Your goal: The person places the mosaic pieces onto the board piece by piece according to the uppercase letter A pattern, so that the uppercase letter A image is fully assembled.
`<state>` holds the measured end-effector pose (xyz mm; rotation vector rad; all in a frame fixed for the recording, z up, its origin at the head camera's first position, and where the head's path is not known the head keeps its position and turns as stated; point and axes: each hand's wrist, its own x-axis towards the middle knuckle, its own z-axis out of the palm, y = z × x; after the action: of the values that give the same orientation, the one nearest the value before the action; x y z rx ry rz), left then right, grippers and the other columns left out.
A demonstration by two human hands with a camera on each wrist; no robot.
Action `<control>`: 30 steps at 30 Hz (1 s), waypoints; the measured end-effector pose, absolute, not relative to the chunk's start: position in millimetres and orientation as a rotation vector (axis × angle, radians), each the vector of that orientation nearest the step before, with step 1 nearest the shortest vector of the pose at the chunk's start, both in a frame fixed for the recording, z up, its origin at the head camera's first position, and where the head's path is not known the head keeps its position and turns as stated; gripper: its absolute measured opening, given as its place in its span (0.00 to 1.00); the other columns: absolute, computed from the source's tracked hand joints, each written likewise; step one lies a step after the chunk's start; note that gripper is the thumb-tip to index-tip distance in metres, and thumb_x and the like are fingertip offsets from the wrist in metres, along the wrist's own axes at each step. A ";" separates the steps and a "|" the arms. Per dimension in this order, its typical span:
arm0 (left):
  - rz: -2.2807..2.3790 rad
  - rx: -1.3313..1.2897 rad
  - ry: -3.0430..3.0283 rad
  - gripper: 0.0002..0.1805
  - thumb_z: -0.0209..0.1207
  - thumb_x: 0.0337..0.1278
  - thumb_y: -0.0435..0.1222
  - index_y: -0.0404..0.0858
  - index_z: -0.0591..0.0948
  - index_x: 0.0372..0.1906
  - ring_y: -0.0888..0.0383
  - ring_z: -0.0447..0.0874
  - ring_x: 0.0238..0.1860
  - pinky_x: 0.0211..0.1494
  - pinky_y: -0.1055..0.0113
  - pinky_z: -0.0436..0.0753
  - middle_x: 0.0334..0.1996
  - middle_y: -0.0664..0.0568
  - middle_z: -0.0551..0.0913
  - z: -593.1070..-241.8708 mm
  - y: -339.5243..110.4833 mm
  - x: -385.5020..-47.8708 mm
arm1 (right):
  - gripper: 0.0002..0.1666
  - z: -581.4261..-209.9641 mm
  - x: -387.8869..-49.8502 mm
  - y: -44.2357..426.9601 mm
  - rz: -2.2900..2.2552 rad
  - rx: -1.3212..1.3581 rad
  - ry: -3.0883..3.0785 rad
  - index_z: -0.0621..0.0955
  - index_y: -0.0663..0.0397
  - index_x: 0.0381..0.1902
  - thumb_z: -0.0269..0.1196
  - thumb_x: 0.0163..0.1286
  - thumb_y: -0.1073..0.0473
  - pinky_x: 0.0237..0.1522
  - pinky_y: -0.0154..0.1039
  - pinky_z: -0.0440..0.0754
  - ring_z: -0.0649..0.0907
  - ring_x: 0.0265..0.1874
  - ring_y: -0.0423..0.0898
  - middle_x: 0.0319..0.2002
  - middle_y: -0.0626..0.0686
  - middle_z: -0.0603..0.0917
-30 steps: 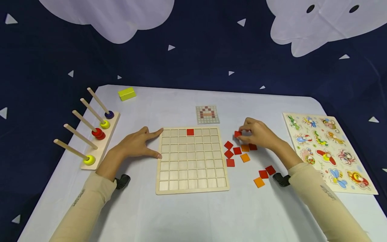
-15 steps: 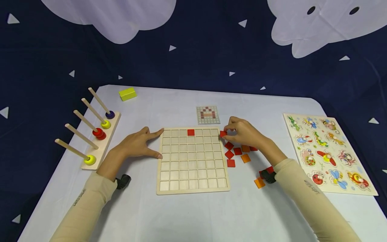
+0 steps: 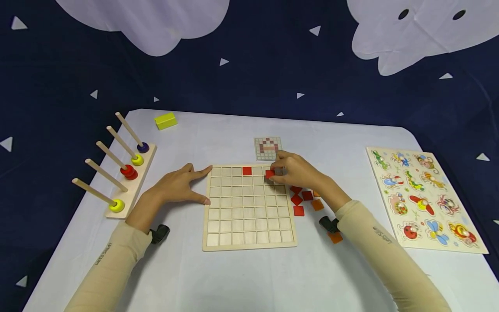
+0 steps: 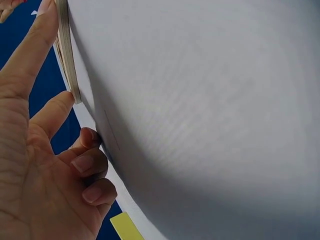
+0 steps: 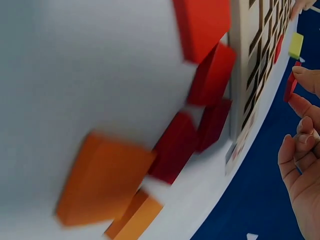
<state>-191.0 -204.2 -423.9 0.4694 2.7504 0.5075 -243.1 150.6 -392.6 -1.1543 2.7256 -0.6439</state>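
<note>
A wooden grid board (image 3: 248, 212) lies flat on the table with one red tile (image 3: 247, 170) set in its far row. My left hand (image 3: 173, 186) touches the board's left edge with thumb and index finger stretched out; the left wrist view shows its other fingers curled. Over the board's far right part, my right hand (image 3: 296, 171) pinches another red square tile (image 3: 269, 173) between thumb and fingers. In the right wrist view this pinched tile (image 5: 291, 84) is held above the board. Just behind the board lies a small pattern card (image 3: 265, 149), partly covered by the right hand.
Loose red tiles (image 3: 296, 199) and orange tiles (image 3: 317, 205) lie right of the board, some hidden under the right arm. A peg stand (image 3: 134, 182) with coloured rings is at left, near a yellow block (image 3: 166, 121). An insect puzzle board (image 3: 425, 199) lies at right.
My right hand has moved left from the loose tiles to over the board, carrying the red tile. The left hand stays at the board's edge.
</note>
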 end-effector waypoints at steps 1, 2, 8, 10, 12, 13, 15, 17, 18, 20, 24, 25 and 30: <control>0.504 0.467 2.749 0.60 0.71 0.32 0.68 0.52 0.62 0.76 0.55 0.68 0.29 0.32 0.64 0.69 0.39 0.47 0.71 -424.1 -204.3 -190.9 | 0.15 -392.5 -242.9 147.4 -0.647 -1.163 2.721 0.88 0.63 0.41 0.72 0.61 0.57 0.35 0.38 0.72 0.71 0.30 0.45 0.30 0.54 0.73; 0.502 0.468 2.750 0.60 0.71 0.32 0.68 0.52 0.63 0.76 0.55 0.68 0.29 0.32 0.64 0.69 0.40 0.47 0.71 -424.0 -204.2 -190.7 | 0.16 -392.6 -242.7 144.3 -0.652 -1.174 2.718 0.88 0.64 0.41 0.72 0.60 0.57 0.34 0.37 0.72 0.70 0.29 0.44 0.30 0.54 0.72; 0.499 0.466 2.752 0.60 0.71 0.32 0.69 0.52 0.63 0.76 0.55 0.68 0.29 0.32 0.64 0.69 0.40 0.46 0.72 -423.5 -203.9 -190.0 | 0.14 -393.2 -242.4 127.0 -0.683 -1.225 2.689 0.88 0.62 0.40 0.72 0.61 0.57 0.35 0.37 0.71 0.69 0.29 0.42 0.30 0.55 0.73; 0.500 0.467 2.753 0.60 0.71 0.32 0.69 0.52 0.63 0.76 0.55 0.68 0.29 0.32 0.64 0.69 0.40 0.47 0.72 -423.5 -204.1 -190.3 | 0.14 -394.1 -242.8 122.3 -0.686 -1.233 2.681 0.88 0.62 0.40 0.72 0.61 0.57 0.34 0.37 0.70 0.69 0.29 0.42 0.30 0.55 0.74; 0.502 0.466 2.753 0.60 0.71 0.32 0.69 0.52 0.63 0.76 0.55 0.68 0.29 0.32 0.64 0.69 0.40 0.47 0.71 -423.9 -204.2 -190.6 | 0.14 -394.5 -242.6 118.3 -0.686 -1.238 2.673 0.88 0.61 0.40 0.72 0.61 0.57 0.33 0.36 0.69 0.68 0.29 0.42 0.30 0.55 0.74; 0.501 0.463 2.753 0.60 0.71 0.32 0.69 0.52 0.63 0.76 0.55 0.68 0.29 0.32 0.64 0.69 0.39 0.47 0.72 -423.7 -203.9 -190.6 | 0.14 -394.6 -242.5 116.2 -0.688 -1.243 2.669 0.88 0.62 0.41 0.71 0.62 0.57 0.33 0.36 0.69 0.68 0.29 0.42 0.30 0.55 0.74; 0.495 0.457 2.753 0.60 0.71 0.31 0.69 0.53 0.63 0.76 0.55 0.68 0.30 0.32 0.64 0.69 0.40 0.47 0.72 -423.8 -203.3 -190.6 | 0.15 -394.9 -241.8 111.9 -0.689 -1.250 2.661 0.88 0.62 0.42 0.71 0.62 0.57 0.33 0.36 0.69 0.68 0.30 0.42 0.30 0.56 0.74; 0.494 0.450 2.749 0.60 0.71 0.31 0.69 0.53 0.63 0.76 0.55 0.68 0.30 0.32 0.64 0.69 0.40 0.47 0.72 -423.7 -202.9 -190.6 | 0.16 -395.0 -240.9 107.5 -0.685 -1.246 2.652 0.88 0.62 0.43 0.71 0.62 0.56 0.33 0.35 0.69 0.69 0.30 0.42 0.30 0.55 0.74; 0.494 0.448 2.748 0.60 0.71 0.31 0.69 0.53 0.63 0.76 0.55 0.68 0.30 0.32 0.64 0.69 0.40 0.47 0.72 -423.6 -202.6 -190.6 | 0.16 -395.0 -240.5 105.4 -0.684 -1.240 2.647 0.88 0.62 0.43 0.71 0.62 0.56 0.32 0.34 0.69 0.69 0.29 0.42 0.30 0.54 0.73; 0.494 0.448 2.747 0.60 0.71 0.31 0.69 0.54 0.63 0.76 0.55 0.68 0.30 0.32 0.64 0.69 0.40 0.47 0.72 -423.7 -202.6 -190.8 | 0.17 -395.1 -239.9 101.6 -0.681 -1.229 2.638 0.88 0.62 0.44 0.72 0.62 0.56 0.31 0.34 0.69 0.69 0.29 0.42 0.30 0.54 0.72; 0.499 0.451 2.743 0.60 0.71 0.32 0.69 0.53 0.63 0.76 0.55 0.68 0.30 0.32 0.64 0.69 0.40 0.46 0.72 -422.8 -202.3 -190.8 | 0.17 -396.6 -239.5 95.9 -0.677 -1.226 2.613 0.88 0.61 0.46 0.71 0.63 0.56 0.31 0.33 0.69 0.68 0.29 0.42 0.31 0.56 0.73; 0.500 0.451 2.743 0.60 0.71 0.32 0.69 0.53 0.62 0.76 0.55 0.68 0.30 0.32 0.64 0.69 0.40 0.46 0.72 -422.7 -202.4 -190.8 | 0.16 -397.2 -239.5 94.6 -0.674 -1.232 2.610 0.88 0.61 0.46 0.71 0.63 0.56 0.32 0.33 0.69 0.68 0.29 0.42 0.32 0.57 0.73; 0.498 0.457 2.744 0.60 0.71 0.32 0.68 0.53 0.63 0.76 0.55 0.68 0.30 0.32 0.64 0.69 0.40 0.47 0.72 -422.7 -203.0 -190.7 | 0.16 -399.2 -239.4 88.8 -0.654 -1.258 2.600 0.88 0.61 0.45 0.71 0.63 0.56 0.33 0.33 0.72 0.70 0.29 0.41 0.32 0.54 0.74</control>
<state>-190.7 -203.0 -422.7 0.4574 2.7438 0.4977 -239.4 88.8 -399.2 -1.2577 2.5998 -0.6543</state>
